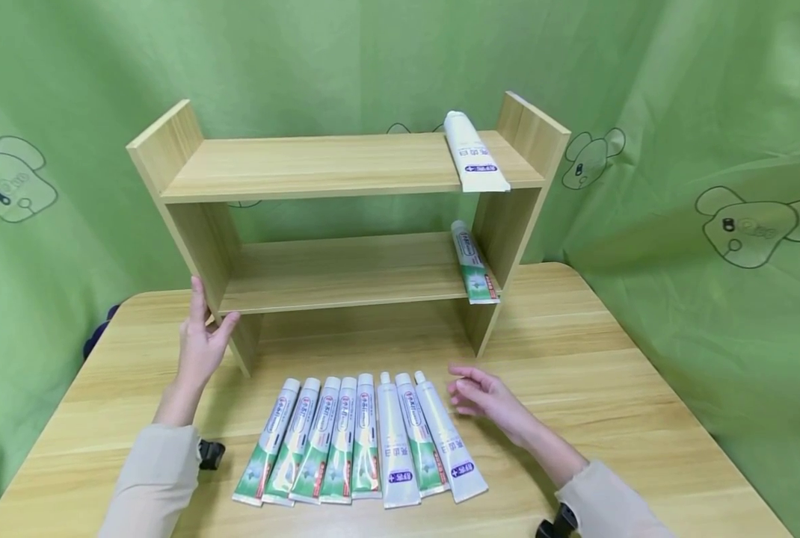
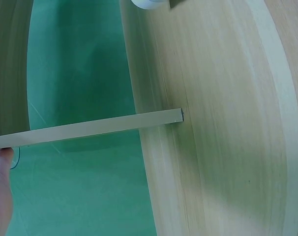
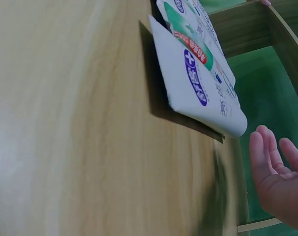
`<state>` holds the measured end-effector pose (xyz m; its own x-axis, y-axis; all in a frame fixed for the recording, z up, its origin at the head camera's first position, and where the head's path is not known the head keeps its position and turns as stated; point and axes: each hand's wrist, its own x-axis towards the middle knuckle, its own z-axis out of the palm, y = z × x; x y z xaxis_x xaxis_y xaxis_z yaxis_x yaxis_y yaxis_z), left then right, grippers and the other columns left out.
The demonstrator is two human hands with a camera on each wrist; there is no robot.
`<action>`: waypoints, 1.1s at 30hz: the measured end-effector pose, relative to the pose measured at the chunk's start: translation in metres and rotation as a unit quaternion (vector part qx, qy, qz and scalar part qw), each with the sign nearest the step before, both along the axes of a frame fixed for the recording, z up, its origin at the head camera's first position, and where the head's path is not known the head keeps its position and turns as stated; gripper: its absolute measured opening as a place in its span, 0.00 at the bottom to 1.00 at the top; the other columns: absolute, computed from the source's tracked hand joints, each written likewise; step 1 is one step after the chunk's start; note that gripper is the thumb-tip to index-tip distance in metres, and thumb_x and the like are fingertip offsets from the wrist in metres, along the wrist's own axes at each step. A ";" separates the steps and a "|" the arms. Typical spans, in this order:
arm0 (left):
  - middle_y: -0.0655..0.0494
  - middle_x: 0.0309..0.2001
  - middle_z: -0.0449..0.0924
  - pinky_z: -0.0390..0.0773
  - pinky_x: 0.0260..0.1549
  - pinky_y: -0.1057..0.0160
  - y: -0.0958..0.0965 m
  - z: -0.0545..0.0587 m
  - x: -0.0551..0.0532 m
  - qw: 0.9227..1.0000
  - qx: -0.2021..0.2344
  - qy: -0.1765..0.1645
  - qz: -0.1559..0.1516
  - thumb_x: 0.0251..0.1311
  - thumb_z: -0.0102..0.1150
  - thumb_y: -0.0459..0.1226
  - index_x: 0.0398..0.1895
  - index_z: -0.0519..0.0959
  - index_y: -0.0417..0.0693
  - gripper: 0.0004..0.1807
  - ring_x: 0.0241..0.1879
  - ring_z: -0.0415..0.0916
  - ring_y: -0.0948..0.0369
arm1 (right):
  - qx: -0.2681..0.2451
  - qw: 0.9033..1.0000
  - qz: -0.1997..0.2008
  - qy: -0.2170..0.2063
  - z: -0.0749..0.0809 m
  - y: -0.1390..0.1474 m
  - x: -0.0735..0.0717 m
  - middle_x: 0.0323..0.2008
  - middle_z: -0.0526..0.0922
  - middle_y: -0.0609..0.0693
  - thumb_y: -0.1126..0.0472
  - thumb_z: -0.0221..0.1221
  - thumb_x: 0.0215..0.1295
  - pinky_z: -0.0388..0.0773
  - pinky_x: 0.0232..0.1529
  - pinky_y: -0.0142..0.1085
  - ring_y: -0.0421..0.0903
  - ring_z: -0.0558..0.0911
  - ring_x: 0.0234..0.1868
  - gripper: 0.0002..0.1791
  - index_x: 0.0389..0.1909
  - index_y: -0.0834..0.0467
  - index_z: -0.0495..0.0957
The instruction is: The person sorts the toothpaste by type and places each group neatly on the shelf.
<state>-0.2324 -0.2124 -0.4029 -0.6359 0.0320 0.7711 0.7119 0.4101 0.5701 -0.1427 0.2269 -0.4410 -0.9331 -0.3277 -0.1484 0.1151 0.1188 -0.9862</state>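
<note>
My left hand (image 1: 201, 347) holds the left side panel of a wooden shelf unit (image 1: 346, 295), thumb at the front edge and fingers along the outside. Part of that hand (image 2: 0, 189) shows beside the panel edge (image 2: 90, 129) in the left wrist view. My right hand (image 1: 487, 400) hovers with loosely bent fingers, holding nothing, just right of a toothpaste row. The row's rightmost tube is a white-and-purple toothpaste (image 1: 450, 441); another white-and-purple toothpaste (image 1: 396, 441) lies two places left. The others, like this green-and-white toothpaste (image 1: 272, 441), point their caps at the shelf.
On the top board (image 1: 319, 164) a white-and-purple tube (image 1: 474, 153) lies at the right end. Below it, a green-and-white tube (image 1: 474, 261) lies on the middle board (image 1: 346, 273). A green curtain (image 1: 346, 67) hangs behind the wooden table (image 1: 615, 396).
</note>
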 end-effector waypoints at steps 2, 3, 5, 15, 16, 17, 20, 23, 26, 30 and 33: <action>0.22 0.59 0.57 0.71 0.46 0.81 -0.001 0.000 0.000 1.000 -0.001 -0.003 -0.002 0.60 0.55 0.31 0.71 0.40 0.64 0.45 0.48 0.65 0.27 | 0.011 1.000 0.007 -0.003 -0.001 0.000 0.001 0.48 0.71 0.67 0.58 0.50 0.67 0.78 0.52 0.38 0.51 0.77 0.46 0.31 0.63 0.72 0.53; 0.22 0.59 0.57 0.71 0.46 0.81 -0.001 0.000 0.000 1.000 -0.001 -0.003 -0.001 0.59 0.55 0.31 0.71 0.40 0.65 0.45 0.48 0.65 0.27 | 0.017 1.000 0.013 -0.005 -0.002 0.000 0.002 0.49 0.70 0.68 0.59 0.49 0.67 0.78 0.53 0.38 0.52 0.76 0.47 0.31 0.63 0.72 0.52; 0.22 0.59 0.57 0.72 0.45 0.81 -0.002 0.000 0.000 1.000 0.001 -0.003 -0.001 0.59 0.55 0.30 0.71 0.40 0.65 0.45 0.48 0.65 0.27 | 0.032 0.999 0.028 -0.007 -0.003 -0.001 0.003 0.50 0.70 0.68 0.59 0.49 0.67 0.78 0.53 0.40 0.53 0.76 0.48 0.31 0.64 0.72 0.52; 0.24 0.59 0.58 0.72 0.45 0.82 -0.002 0.000 0.000 1.000 -0.001 -0.003 0.000 0.58 0.55 0.28 0.71 0.40 0.65 0.47 0.47 0.66 0.27 | 0.083 0.994 0.075 0.003 -0.013 -0.003 0.006 0.48 0.69 0.64 0.62 0.53 0.65 0.78 0.51 0.34 0.50 0.74 0.48 0.32 0.63 0.73 0.52; 0.24 0.59 0.58 0.72 0.45 0.82 -0.001 0.001 0.000 1.000 0.000 -0.003 0.000 0.58 0.55 0.28 0.71 0.40 0.66 0.47 0.47 0.66 0.27 | 0.093 0.993 0.077 0.008 -0.014 -0.003 0.006 0.48 0.69 0.63 0.62 0.53 0.64 0.78 0.50 0.32 0.49 0.73 0.47 0.32 0.63 0.73 0.53; 0.23 0.59 0.58 0.72 0.45 0.82 -0.001 0.001 0.000 1.000 -0.001 -0.002 0.000 0.58 0.55 0.29 0.71 0.40 0.66 0.46 0.47 0.66 0.27 | 0.102 0.991 0.080 0.015 -0.014 -0.004 0.006 0.47 0.70 0.63 0.62 0.54 0.64 0.78 0.48 0.30 0.48 0.73 0.46 0.33 0.63 0.73 0.53; 0.22 0.59 0.58 0.71 0.45 0.82 0.000 0.001 0.000 1.000 0.002 -0.003 -0.003 0.59 0.55 0.31 0.71 0.40 0.66 0.45 0.47 0.66 0.27 | 0.127 0.988 0.084 0.036 -0.013 -0.005 0.007 0.46 0.71 0.62 0.62 0.55 0.62 0.78 0.44 0.26 0.47 0.72 0.45 0.34 0.63 0.74 0.53; 0.23 0.59 0.58 0.72 0.44 0.82 0.001 0.001 0.000 1.000 0.004 -0.003 -0.004 0.59 0.55 0.31 0.71 0.41 0.67 0.45 0.46 0.66 0.27 | 0.141 0.984 0.092 0.052 -0.011 -0.008 0.007 0.46 0.72 0.62 0.62 0.57 0.61 0.78 0.42 0.26 0.48 0.72 0.44 0.36 0.63 0.74 0.53; 0.23 0.59 0.58 0.72 0.44 0.82 0.000 0.001 0.000 1.000 0.005 -0.001 -0.003 0.59 0.55 0.32 0.71 0.41 0.67 0.45 0.46 0.66 0.27 | 0.152 0.981 0.099 0.066 -0.011 -0.010 0.007 0.45 0.72 0.61 0.62 0.58 0.60 0.78 0.40 0.26 0.48 0.72 0.42 0.37 0.63 0.75 0.52; 0.23 0.58 0.59 0.72 0.44 0.83 0.000 0.000 -0.001 1.000 0.002 0.003 0.001 0.59 0.56 0.32 0.71 0.41 0.68 0.45 0.45 0.66 0.27 | 0.157 0.978 0.106 0.080 -0.011 -0.013 0.007 0.43 0.72 0.61 0.63 0.59 0.58 0.77 0.39 0.26 0.46 0.73 0.39 0.38 0.64 0.75 0.51; 0.23 0.57 0.60 0.72 0.43 0.82 0.000 0.000 -0.001 1.000 0.006 0.004 0.002 0.59 0.56 0.31 0.71 0.42 0.68 0.45 0.45 0.66 0.27 | 0.156 0.977 0.114 0.086 -0.010 -0.015 0.007 0.42 0.72 0.60 0.63 0.60 0.57 0.77 0.38 0.26 0.45 0.73 0.38 0.40 0.64 0.74 0.51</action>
